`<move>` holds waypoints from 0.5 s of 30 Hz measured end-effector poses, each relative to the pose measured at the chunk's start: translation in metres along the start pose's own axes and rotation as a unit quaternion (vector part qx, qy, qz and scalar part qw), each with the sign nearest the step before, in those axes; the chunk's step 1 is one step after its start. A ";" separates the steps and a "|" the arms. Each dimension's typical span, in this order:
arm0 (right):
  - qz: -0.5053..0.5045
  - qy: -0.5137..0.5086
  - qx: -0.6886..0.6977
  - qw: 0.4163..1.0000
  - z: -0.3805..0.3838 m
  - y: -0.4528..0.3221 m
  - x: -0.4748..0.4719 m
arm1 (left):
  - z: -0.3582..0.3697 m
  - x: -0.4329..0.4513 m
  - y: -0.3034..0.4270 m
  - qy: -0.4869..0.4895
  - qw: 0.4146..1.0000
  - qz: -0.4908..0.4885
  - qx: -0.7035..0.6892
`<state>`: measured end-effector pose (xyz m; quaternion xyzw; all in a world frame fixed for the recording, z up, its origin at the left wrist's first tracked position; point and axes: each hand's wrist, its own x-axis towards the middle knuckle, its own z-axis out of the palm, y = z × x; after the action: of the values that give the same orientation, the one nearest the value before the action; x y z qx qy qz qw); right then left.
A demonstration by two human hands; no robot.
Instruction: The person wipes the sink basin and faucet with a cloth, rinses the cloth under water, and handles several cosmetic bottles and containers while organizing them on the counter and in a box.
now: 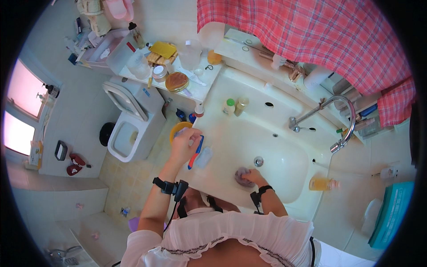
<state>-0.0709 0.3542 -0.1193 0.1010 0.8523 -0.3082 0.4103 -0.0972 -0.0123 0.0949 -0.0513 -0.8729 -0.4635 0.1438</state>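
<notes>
My right hand [254,177] presses a bunched grey-purple cloth [244,177] against the front slope of the white sink basin [283,167], just below the metal drain. Raised at the sink's left edge is my left hand [186,143], its fingers curled; whether it holds anything cannot be told. Close to its fingertips lies a red-and-blue handled brush [196,152] on the sink's ledge, beside a translucent pale blue item [204,157]. A curved chrome faucet [352,116] reaches over the basin's right side.
Two small bottles [236,106] stand at the sink's back left. A bottle of yellow liquid [322,184] is at the right. Jars and a pitcher [189,55] crowd the counter behind. A toilet [125,138] and a yellow basin [175,129] are on the left. A red plaid curtain [317,36] hangs over a shelf.
</notes>
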 end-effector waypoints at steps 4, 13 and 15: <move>0.031 -0.024 0.330 0.943 -0.023 -0.026 -0.023 | 0.002 0.008 -0.009 -0.001 1.000 -0.001 -0.011; -0.215 0.062 0.715 0.663 -0.070 -0.155 -0.070 | -0.002 0.054 -0.020 -0.040 0.994 0.067 -0.070; -0.230 0.088 0.686 0.685 -0.073 -0.178 -0.077 | -0.014 0.062 -0.025 -0.025 0.995 0.060 -0.080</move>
<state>-0.1439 0.2645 0.0524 0.1815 0.4319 -0.8811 0.0655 -0.1589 -0.0406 0.1003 -0.1262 -0.8316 -0.5212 0.1446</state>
